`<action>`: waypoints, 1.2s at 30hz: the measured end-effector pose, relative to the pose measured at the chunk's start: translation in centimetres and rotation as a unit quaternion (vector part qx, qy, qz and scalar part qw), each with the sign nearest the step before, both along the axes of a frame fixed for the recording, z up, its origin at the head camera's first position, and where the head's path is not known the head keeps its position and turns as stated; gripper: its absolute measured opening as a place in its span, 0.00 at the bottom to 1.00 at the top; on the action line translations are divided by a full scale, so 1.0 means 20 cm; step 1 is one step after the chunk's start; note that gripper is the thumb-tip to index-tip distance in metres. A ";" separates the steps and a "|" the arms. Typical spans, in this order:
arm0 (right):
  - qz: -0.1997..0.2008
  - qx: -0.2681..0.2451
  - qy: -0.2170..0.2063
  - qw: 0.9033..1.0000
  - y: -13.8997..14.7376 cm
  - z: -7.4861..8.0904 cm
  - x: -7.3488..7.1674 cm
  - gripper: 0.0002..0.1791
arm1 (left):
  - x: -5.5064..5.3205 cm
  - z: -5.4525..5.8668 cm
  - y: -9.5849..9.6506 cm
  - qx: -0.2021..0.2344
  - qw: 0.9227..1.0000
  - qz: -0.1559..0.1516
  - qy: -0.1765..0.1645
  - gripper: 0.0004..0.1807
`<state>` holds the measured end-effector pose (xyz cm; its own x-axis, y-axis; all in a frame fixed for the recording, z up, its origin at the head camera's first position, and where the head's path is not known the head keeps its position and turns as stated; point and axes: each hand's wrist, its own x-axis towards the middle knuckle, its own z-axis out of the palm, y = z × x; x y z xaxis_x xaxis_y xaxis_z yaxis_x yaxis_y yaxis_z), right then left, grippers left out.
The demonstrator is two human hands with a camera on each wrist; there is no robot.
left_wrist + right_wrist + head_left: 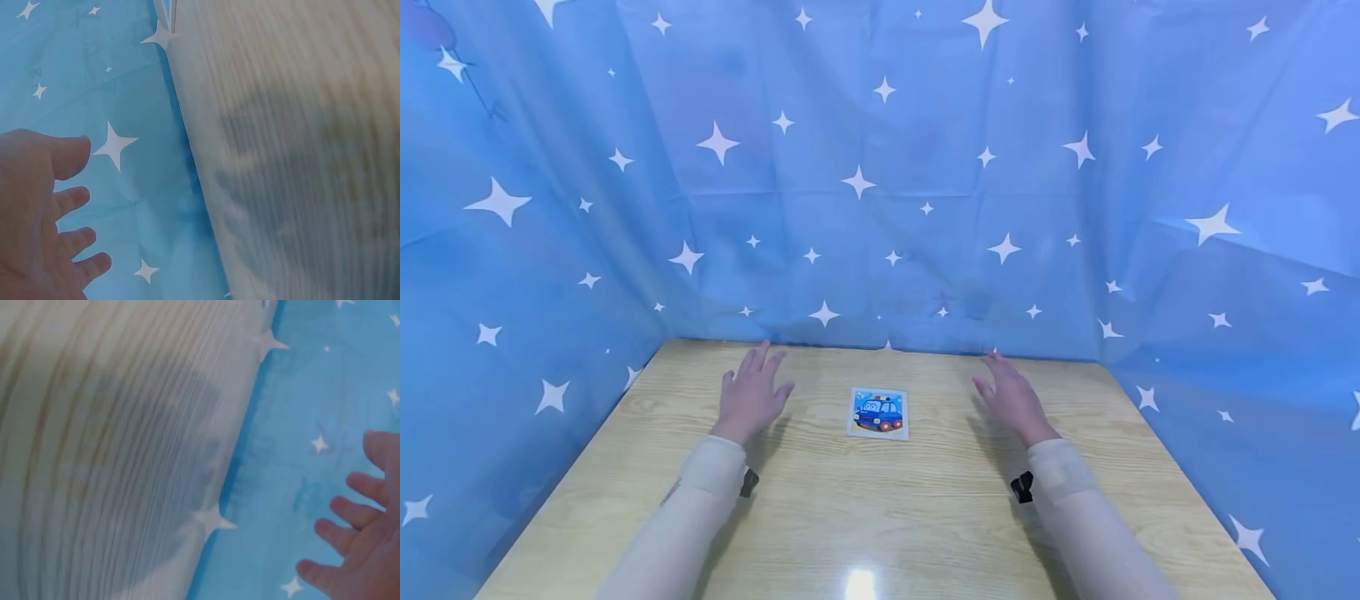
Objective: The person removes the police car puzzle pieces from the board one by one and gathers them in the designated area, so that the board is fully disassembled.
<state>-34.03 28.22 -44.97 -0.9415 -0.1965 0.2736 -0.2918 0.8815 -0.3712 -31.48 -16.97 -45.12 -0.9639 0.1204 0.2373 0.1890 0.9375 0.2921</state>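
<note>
Curtain (925, 225): blue with white stars, across the upper half and both sides.
Surface (880, 500): pale wood, lower middle.
Sleeves (700, 500): pale, rising from the bottom edge.
Left hand (750, 402): left of centre, fingers spread, holding nothing.
Right hand (1017, 403): right of centre, fingers extended, holding nothing.
Card (877, 414): just below centre, between the hands, picturing a blue car.

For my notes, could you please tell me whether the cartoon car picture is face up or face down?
Face up: the cartoon car picture lies on the wood-grained table, its printed side showing in the head view.
</note>
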 end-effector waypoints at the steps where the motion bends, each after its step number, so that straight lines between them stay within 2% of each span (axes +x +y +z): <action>1: 0.003 -0.005 -0.001 1.000 -0.01 0.00 0.00 0.30 | 0.00 0.00 0.01 0.002 1.000 -0.001 0.002 0.34; 7: 0.012 -0.009 0.002 1.000 -0.08 -0.01 -0.02 0.28 | 0.00 -0.01 0.05 0.014 1.000 -0.009 0.013 0.32; 18: 0.024 -0.012 -0.010 1.000 -0.20 -0.02 -0.03 0.28 | -0.01 -0.05 0.11 0.004 1.000 -0.027 0.015 0.30; 22: 0.033 -0.019 -0.009 0.999 -0.24 -0.03 -0.03 0.28 | -0.02 -0.05 0.14 -0.002 0.999 -0.031 0.011 0.30; 27: 0.038 -0.025 -0.028 0.999 -0.29 -0.06 -0.02 0.28 | -0.01 -0.05 0.17 -0.009 0.999 -0.038 0.004 0.32; 36: 0.051 -0.030 -0.034 0.998 -0.38 -0.09 -0.02 0.27 | -0.01 -0.07 0.25 0.007 0.999 -0.052 -0.013 0.30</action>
<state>-34.47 20.68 -46.81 -0.9340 -0.2777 0.2247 -0.3519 0.8235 -0.4450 -31.65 -12.03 -46.59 -0.9523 0.2171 0.2144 0.2772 0.9092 0.3107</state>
